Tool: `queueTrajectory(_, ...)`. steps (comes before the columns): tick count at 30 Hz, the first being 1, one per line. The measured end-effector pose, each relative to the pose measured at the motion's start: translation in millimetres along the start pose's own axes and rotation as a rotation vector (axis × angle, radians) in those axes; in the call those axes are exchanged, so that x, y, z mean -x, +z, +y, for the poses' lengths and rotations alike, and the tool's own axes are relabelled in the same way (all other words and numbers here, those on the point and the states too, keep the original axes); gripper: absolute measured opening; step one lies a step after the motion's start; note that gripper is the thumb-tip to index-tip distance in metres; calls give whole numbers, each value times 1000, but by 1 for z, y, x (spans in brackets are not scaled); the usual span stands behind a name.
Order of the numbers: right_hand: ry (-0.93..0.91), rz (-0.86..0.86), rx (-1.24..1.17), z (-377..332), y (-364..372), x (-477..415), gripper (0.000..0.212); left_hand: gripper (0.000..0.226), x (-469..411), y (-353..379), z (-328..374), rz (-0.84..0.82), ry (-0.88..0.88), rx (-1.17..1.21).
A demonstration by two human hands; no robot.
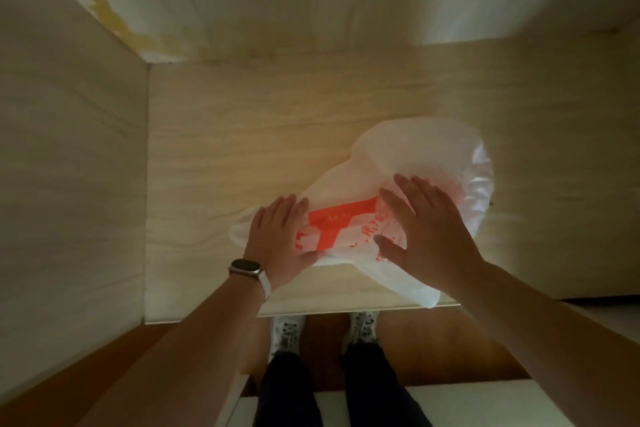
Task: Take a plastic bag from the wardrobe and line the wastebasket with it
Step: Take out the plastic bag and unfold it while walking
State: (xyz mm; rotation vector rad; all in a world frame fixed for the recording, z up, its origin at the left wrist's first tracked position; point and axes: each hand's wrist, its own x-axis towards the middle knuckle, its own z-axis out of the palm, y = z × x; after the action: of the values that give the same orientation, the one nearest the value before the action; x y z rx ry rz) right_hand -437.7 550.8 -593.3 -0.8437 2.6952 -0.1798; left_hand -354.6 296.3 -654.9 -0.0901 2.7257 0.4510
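Plastic bag [412, 156] in wardrobe [242, 121] — under L/R hands [277, 236] [429, 236].

A: "The plastic bag [408, 156] is thin film: milky, half see-through and crinkled, with a slight sheen and orange-red print."

B: "The wardrobe shelf [242, 135] under it is pale wood-grain board, smooth and matt."

A: "The watch [245, 268] has a shiny metal case on a pale, smooth strap."

B: "The floor [450, 340] is brown wood with a low gloss, and the trousers [287, 392] are dark, matt cloth."

White plastic bag [398, 163] on wardrobe shelf [242, 149], left hand [277, 236], right hand [429, 229] flat on it
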Motion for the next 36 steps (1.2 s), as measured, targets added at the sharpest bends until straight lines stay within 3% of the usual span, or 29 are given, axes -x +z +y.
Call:
queueTrajectory(5, -39, 2, -30, 7, 16, -3, 62, 61, -2, 11, -4, 213, 53, 52)
queueTrajectory(11, -1, 24, -108, 11, 18, 9, 63, 31, 5, -3, 8, 58, 108, 230)
queueTrajectory(14, 40, 31, -106, 10, 7, 12, 61, 18, 20, -24, 19, -22, 22, 421)
queueTrajectory(20, 11, 60, -193, -6, -38, 31, 59, 21, 54, -79, 44, -72, -102, 652)
queueTrajectory(23, -42, 88, -280, -17, -68, 45, 60, 14, 70, -117, 63, -54, -92, 722)
queueTrajectory(28, -57, 130, -411, -39, -123, 66, 70, 33, 100, -183, 95, -15, 10, 883)
queueTrajectory(31, -42, 158, -454, -52, -153, 74, 71, 42, 119, -216, 109, 49, 41, 991)
queueTrajectory(36, -83, 232, -437, -80, -195, 87, 65, 26, 150, -259, 118, 266, 96, 867)
